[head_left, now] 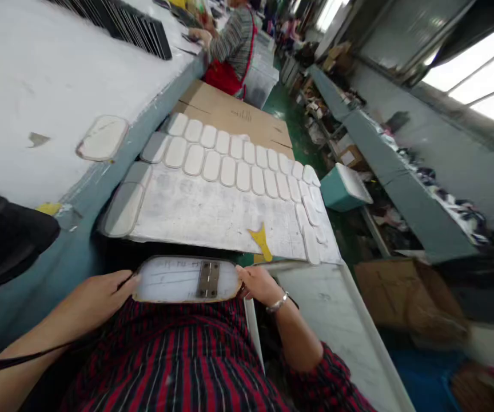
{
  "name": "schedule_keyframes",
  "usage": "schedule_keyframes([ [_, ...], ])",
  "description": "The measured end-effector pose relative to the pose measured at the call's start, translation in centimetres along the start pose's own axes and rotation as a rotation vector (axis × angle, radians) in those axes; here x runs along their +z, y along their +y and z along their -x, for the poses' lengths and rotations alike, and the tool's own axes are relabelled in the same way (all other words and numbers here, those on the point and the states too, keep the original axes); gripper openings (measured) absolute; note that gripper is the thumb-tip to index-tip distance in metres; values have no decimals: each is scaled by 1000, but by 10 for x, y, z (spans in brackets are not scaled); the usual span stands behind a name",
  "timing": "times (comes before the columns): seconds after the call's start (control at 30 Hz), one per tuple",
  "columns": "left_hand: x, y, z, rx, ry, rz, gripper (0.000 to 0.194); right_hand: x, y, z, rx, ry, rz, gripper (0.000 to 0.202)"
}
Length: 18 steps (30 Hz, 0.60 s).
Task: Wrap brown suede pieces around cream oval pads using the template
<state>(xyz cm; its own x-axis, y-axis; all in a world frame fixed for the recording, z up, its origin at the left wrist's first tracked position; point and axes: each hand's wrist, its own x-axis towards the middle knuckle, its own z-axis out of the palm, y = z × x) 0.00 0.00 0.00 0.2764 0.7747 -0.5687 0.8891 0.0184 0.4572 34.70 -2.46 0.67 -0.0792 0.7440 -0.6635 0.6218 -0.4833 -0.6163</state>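
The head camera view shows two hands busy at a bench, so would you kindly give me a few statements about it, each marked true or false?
1. The left hand and right hand hold opposite ends of a rounded panel bearing a metal hinge. True.
2. The metal hinge is nearer the left hand. False: it is nearer the right hand.
3. A bracelet circles the right wrist. True.
4. A yellow tool lies on the white board. True.
5. The pale pieces there form one stack. False: many lie side by side in rows.
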Motion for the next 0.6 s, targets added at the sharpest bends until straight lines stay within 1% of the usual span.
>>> schedule_keyframes([
  [0.1, -3, 4, 2, 13, 7, 21, 38, 1, 3, 12, -8, -21, 16, 35],
  [0.2, -6, 7, 3, 30, 21, 44, 35, 5, 3, 18, -22, 10, 99, 28],
  [0.3, -8, 7, 4, 86, 33, 108, 35, 10, 1, 20, -37, 59, 189, 29],
  [0.4, -11, 6, 7, 141, 38, 222, 35, 12, 0, 19, -61, 46, 227, 31],
  [0.5, -14, 6, 9, 125, 16, 348, 33, 11, 0, 17, -97, 49, 283, 32],
  [0.6, -14, 8, 10, 76, 4, 406, 30, 11, 0, 17, -124, 68, 350, 33],
])
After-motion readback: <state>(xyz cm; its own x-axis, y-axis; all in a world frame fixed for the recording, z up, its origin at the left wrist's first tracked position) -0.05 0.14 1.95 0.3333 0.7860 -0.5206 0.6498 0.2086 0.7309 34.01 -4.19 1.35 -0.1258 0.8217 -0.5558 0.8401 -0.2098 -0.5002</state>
